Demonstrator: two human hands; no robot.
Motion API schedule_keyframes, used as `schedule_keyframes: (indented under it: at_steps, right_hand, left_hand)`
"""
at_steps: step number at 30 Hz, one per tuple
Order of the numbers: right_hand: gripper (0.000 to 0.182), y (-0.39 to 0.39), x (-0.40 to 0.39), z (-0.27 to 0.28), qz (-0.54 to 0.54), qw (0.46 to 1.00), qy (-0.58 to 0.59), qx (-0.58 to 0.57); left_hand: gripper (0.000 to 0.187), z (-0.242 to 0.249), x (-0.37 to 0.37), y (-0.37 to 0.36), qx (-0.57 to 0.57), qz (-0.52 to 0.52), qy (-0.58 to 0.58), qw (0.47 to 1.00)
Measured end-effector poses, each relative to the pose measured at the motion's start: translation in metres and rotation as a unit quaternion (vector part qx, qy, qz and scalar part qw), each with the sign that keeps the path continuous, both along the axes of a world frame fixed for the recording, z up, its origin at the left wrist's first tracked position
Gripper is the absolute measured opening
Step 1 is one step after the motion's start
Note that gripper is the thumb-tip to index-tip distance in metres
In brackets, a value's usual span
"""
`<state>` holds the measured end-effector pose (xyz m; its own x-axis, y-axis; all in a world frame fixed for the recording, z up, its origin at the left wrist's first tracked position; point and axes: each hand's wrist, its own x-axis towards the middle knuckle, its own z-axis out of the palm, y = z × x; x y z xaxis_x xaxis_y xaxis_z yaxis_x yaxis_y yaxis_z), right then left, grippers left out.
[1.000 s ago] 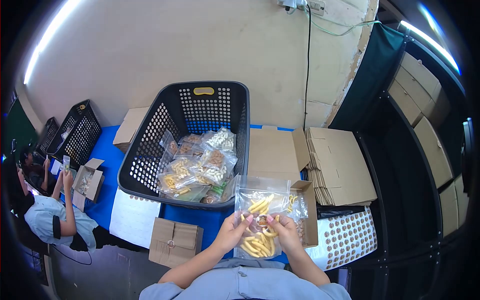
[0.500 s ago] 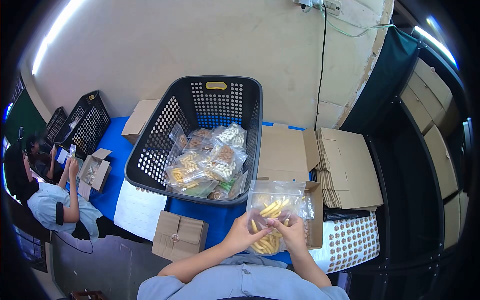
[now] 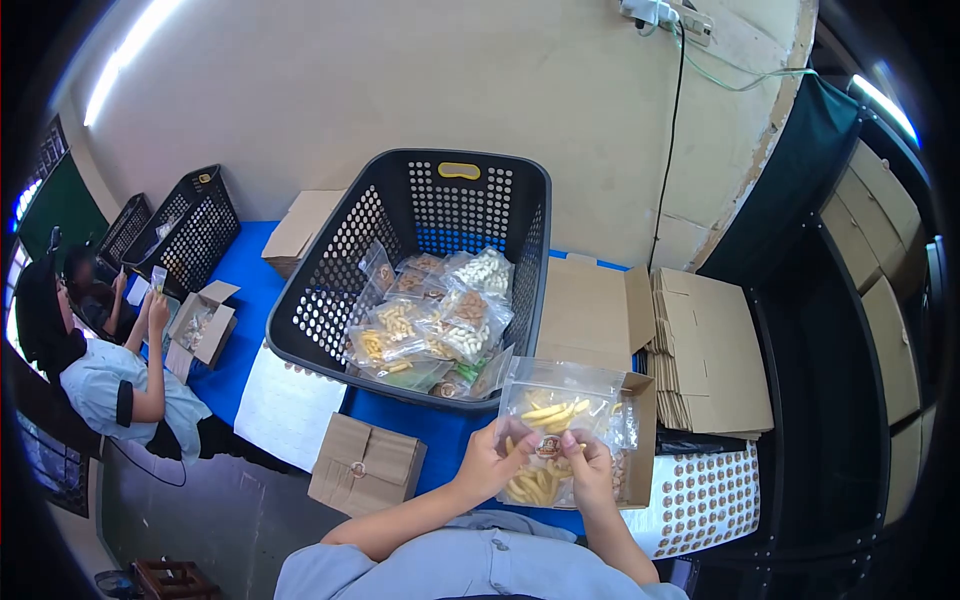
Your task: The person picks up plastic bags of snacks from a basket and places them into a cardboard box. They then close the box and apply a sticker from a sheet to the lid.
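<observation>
A clear zip bag [image 3: 545, 488] of yellow finger-shaped snacks is held upright in front of the body. My left hand [image 3: 488, 462] grips its left side and my right hand [image 3: 588, 470] its right side, thumbs on the front. Between the thumbs a round brown sticker [image 3: 548, 447] shows on the bag. Partly behind the bag stands an open cardboard box [image 3: 638, 440] with small packets inside. Beyond my hands, a large black basket [image 3: 400, 165] holds several bags of snacks [image 3: 470, 310].
A closed box [image 3: 366, 465] with a round sticker lies left. Flat cartons [image 3: 710, 350] are stacked right, above a sticker sheet [image 3: 708, 505]. Another sheet [image 3: 290, 410] lies left of the basket. A co-worker [image 3: 120, 380] stands far left near more baskets [image 3: 190, 235].
My thumbs have moved apart, and the round sticker now shows between them on the bag. The view has shifted slightly, so the basket and boxes appear farther right.
</observation>
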<state>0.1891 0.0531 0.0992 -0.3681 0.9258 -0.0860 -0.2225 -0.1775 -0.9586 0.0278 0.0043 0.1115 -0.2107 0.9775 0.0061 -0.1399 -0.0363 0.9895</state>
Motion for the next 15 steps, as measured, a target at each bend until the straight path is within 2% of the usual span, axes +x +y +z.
schedule_keyframes:
  at_steps: [1,3,4,6,7,8,10,11,13,14,15]
  right_hand:
    - [0.018,0.002,0.002,-0.002,0.008,1.0,-0.018,0.011]
    - [0.018,0.005,0.006,-0.007,0.017,0.999,-0.037,0.023]
    - [0.018,0.006,0.008,-0.01,0.017,0.998,-0.052,0.027]
    - [0.017,0.006,0.003,-0.009,0.018,0.997,-0.067,0.032]
    - [0.016,0.006,-0.003,-0.001,-0.052,0.998,0.024,-0.007]
    - [0.015,0.006,-0.007,0.005,-0.12,0.985,0.114,-0.045]
    - [0.014,0.009,0.003,0.006,-0.108,0.982,0.137,-0.068]
    - [0.014,0.009,0.009,0.001,-0.069,0.989,0.119,-0.057]
    - [0.011,0.007,0.012,-0.003,-0.006,0.998,0.068,-0.005]
    - [0.011,0.004,0.011,-0.003,-0.014,0.998,0.065,-0.007]
    - [0.012,0.002,0.008,-0.001,0.019,0.998,0.046,0.047]
  left_hand:
    - [0.023,0.0,-0.001,-0.001,0.002,0.003,0.0,1.0]
    - [0.037,-0.001,-0.004,-0.005,-0.004,-0.039,0.171,0.985]
    - [0.037,-0.001,-0.004,-0.007,-0.004,-0.038,0.171,0.985]
    - [0.052,-0.003,-0.002,-0.008,0.05,-0.07,0.209,0.974]
    - [0.06,0.001,-0.006,-0.009,0.003,-0.123,0.215,0.969]
    - [0.06,0.001,-0.008,-0.009,0.004,-0.122,0.214,0.969]
    - [0.063,0.001,-0.011,-0.008,0.038,-0.165,0.248,0.954]
    - [0.063,-0.002,-0.012,-0.007,0.039,-0.168,0.246,0.954]
    - [0.059,-0.003,-0.012,-0.002,0.11,-0.095,0.116,0.983]
    - [0.041,-0.002,-0.008,0.0,0.119,-0.048,0.036,0.991]
    - [0.032,-0.001,-0.012,0.001,0.083,-0.064,0.044,0.994]
